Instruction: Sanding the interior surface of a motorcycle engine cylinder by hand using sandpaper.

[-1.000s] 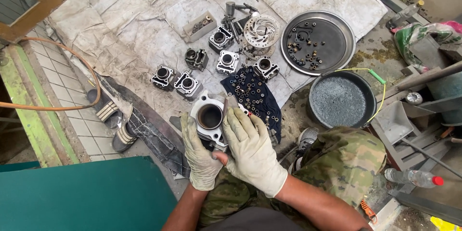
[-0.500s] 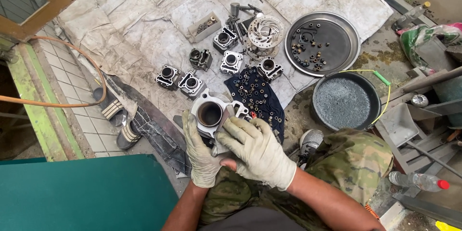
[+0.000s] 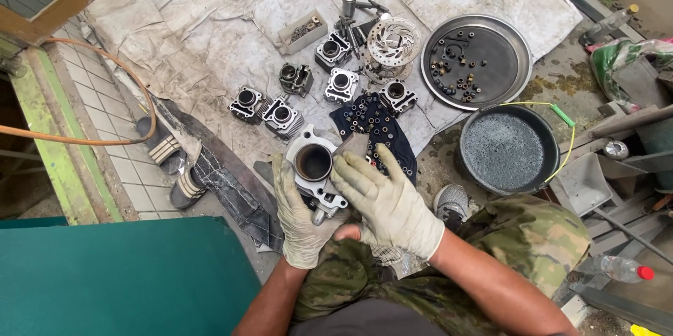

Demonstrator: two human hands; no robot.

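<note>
My left hand (image 3: 300, 220) cups the engine cylinder (image 3: 315, 171) from 7 o'clock, grip wrapped under its finned body, bore facing up at me. My right hand (image 3: 389, 203) lies flat on its 3 o'clock side, fingers spread, pinching nothing. Just past it at 1 o'clock sits the dark cloth (image 3: 375, 129) of small parts; further cylinders (image 3: 280, 113) lie at 11 o'clock, round tray (image 3: 522, 49) farthest

Even, soft daylight; faint shadows; sharp focus throughout; slight wide-angle distortion at edges.
</note>
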